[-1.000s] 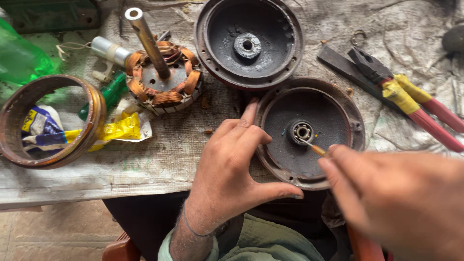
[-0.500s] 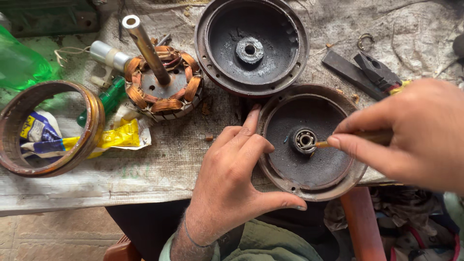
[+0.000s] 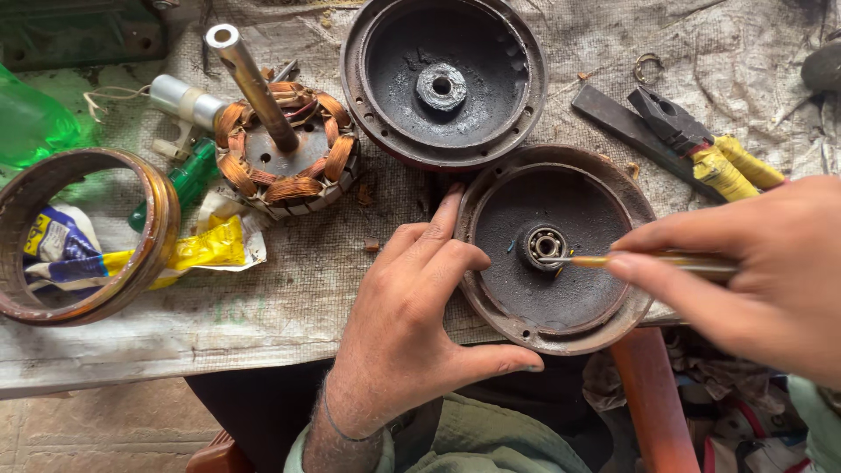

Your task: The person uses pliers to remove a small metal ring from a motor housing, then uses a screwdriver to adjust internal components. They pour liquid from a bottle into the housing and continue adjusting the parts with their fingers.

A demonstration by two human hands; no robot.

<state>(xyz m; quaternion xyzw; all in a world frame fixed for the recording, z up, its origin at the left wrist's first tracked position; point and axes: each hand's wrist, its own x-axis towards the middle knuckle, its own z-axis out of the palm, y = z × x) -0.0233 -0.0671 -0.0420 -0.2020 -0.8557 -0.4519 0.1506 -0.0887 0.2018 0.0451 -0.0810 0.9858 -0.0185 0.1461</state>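
Observation:
A round, greasy metal motor cover (image 3: 534, 298) lies open side up at the near edge of the bench, with a ball bearing (image 3: 545, 244) in its centre. My left hand (image 3: 412, 320) rests against the cover's left rim, fingers spread on the sacking and thumb along the near edge. My right hand (image 3: 753, 271) comes in from the right and pinches a thin brown-handled tool (image 3: 613, 260). The tool's tip touches the bearing.
A second round cover (image 3: 442, 83) lies behind the first. A copper-wound stator with an upright steel shaft (image 3: 280, 158) stands at the left, beside a metal ring (image 3: 79, 236), a yellow wrapper (image 3: 206, 248) and a green bottle (image 3: 31, 118). Yellow-handled pliers (image 3: 701, 144) lie at the right.
My right hand has swung from below the cover to its right side, keeping the thin tool's tip at the bearing. My left hand has stayed on the rim.

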